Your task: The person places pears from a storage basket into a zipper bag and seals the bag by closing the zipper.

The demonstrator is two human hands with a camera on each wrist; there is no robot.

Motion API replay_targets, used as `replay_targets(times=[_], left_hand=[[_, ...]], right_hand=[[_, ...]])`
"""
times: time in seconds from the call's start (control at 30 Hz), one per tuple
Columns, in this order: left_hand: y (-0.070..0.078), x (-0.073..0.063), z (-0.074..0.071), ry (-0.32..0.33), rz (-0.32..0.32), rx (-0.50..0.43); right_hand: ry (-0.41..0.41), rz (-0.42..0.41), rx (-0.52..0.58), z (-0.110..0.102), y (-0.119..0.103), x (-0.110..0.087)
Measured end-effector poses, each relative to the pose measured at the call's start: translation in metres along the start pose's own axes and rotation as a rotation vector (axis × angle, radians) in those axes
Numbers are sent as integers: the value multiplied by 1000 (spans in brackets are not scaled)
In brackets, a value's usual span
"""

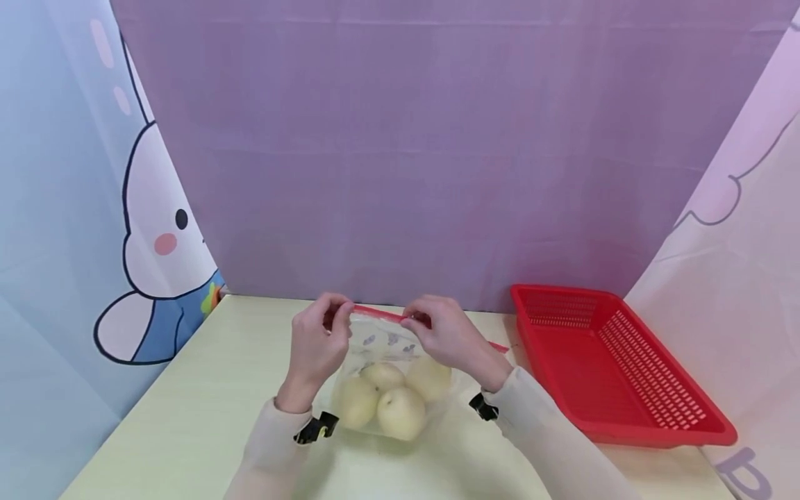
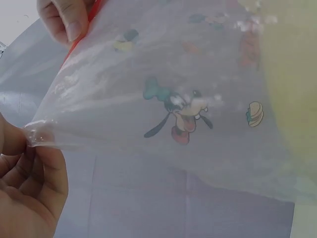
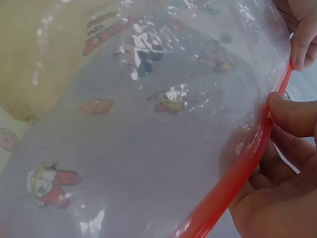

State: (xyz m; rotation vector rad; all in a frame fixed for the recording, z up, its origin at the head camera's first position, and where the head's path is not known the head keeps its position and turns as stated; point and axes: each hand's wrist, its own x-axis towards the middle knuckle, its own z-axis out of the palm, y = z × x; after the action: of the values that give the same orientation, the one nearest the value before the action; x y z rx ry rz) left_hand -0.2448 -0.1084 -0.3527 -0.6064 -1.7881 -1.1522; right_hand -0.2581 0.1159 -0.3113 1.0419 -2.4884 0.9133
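A clear zip bag [image 1: 381, 340] with a red zip strip [image 1: 378, 314] and printed cartoon figures hangs between both hands. Several pale yellow round fruits [image 1: 401, 413], which look like pears, fill its lower part. My left hand [image 1: 317, 340] pinches the bag's top left corner between thumb and fingers. With thumb and forefinger, my right hand [image 1: 446, 337] grips the red strip farther along. In the right wrist view the right thumb [image 3: 292, 116] presses on the strip, and the strip runs on past that hand toward a free end.
A red plastic basket [image 1: 587, 361] with slotted sides stands on the table's right side. The pale yellow table [image 1: 206, 389] ends at a purple backdrop cloth [image 1: 400, 153]. Printed cloths hang at left and right. A black strap [image 1: 317, 428] is on the left wrist.
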Motion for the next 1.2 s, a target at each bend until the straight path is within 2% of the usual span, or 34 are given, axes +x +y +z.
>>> replay_targets(times=[0.67, 0.93, 1.2], left_hand=[[-3, 1, 2, 5, 5, 2], [-5, 0, 1, 6, -19, 15], [-2, 1, 0, -8, -41, -12]], right_hand=[[25, -7, 7, -5, 12, -5], [37, 25, 24, -8, 19, -10], [48, 39, 37, -9, 20, -12]])
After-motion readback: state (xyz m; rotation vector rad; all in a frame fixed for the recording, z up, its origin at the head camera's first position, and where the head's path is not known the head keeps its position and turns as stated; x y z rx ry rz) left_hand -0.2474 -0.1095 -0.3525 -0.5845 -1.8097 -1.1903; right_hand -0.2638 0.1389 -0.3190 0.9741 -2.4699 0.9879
